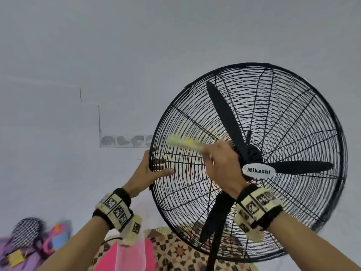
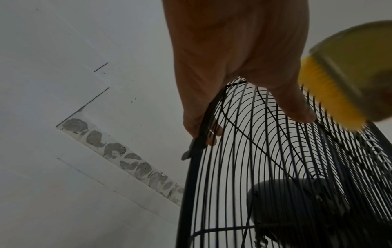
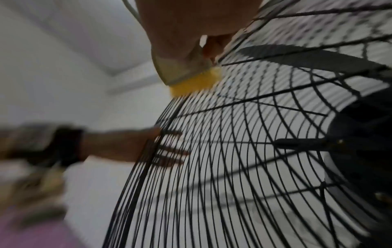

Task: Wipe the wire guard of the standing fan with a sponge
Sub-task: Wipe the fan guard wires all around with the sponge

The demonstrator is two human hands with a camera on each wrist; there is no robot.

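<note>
A big black standing fan with a round wire guard (image 1: 283,118) fills the right of the head view, with a white "Mikachi" badge (image 1: 258,170) at its centre. My left hand (image 1: 150,169) grips the guard's left rim (image 2: 203,127), fingers behind the wires and thumb on the front. My right hand (image 1: 220,163) holds a yellow sponge (image 1: 185,142) with a greenish back (image 2: 356,67) and presses it against the front wires, left of the hub. The sponge (image 3: 193,82) is blurred with motion.
The fan pole (image 1: 214,243) runs down to a patterned floor mat (image 1: 175,249). Pink fabric (image 1: 127,255) and purple and checkered items (image 1: 25,243) lie at the lower left. A white wall (image 1: 78,55) with a stained strip (image 1: 125,141) stands behind the fan.
</note>
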